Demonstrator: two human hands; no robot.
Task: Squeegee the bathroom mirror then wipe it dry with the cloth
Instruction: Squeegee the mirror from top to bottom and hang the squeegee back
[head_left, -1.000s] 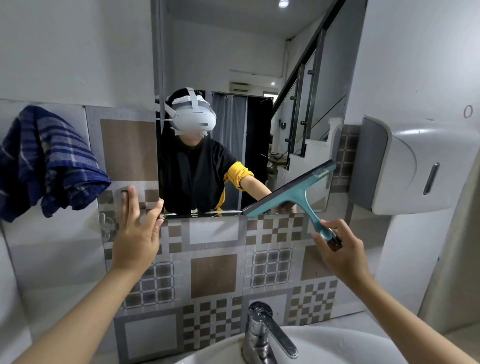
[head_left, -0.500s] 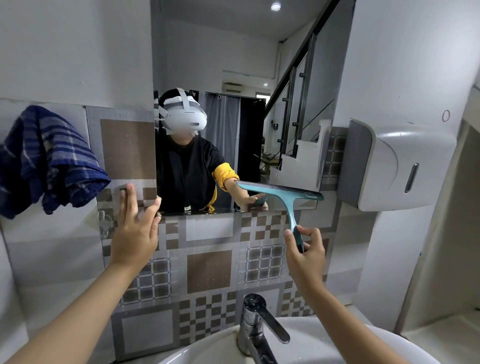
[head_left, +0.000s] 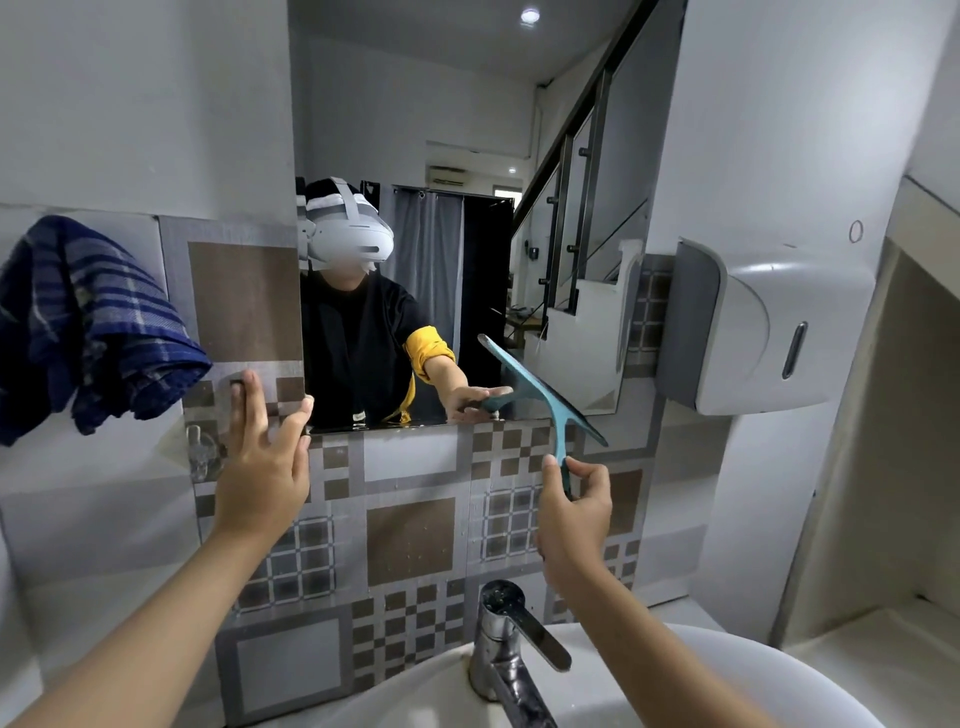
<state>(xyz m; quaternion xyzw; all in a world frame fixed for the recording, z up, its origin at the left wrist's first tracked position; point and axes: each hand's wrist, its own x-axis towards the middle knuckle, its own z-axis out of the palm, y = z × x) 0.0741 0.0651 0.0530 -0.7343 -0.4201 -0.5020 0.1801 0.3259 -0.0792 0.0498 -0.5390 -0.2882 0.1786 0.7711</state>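
Observation:
The bathroom mirror (head_left: 467, 130) hangs on the wall above the tiled band. A teal squeegee (head_left: 540, 389) lies across the mirror's lower right corner, its blade slanting from upper left down to lower right. My right hand (head_left: 574, 512) grips its handle just below the mirror's bottom edge. Flat against the tiles by the mirror's lower left corner rests my left hand (head_left: 262, 467), fingers straight. A dark blue striped cloth (head_left: 88, 327) hangs on the wall at far left, apart from both hands.
A chrome tap (head_left: 506, 649) stands on the white basin (head_left: 727, 675) directly below my right arm. A white paper dispenser (head_left: 758, 327) juts from the wall right of the mirror. A small clear hook (head_left: 200, 447) sits beside my left hand.
The squeegee has swung round from tilting up to the right, through level, to tilting up to the left, and my right hand has shifted left. My left hand has stayed on the tiles.

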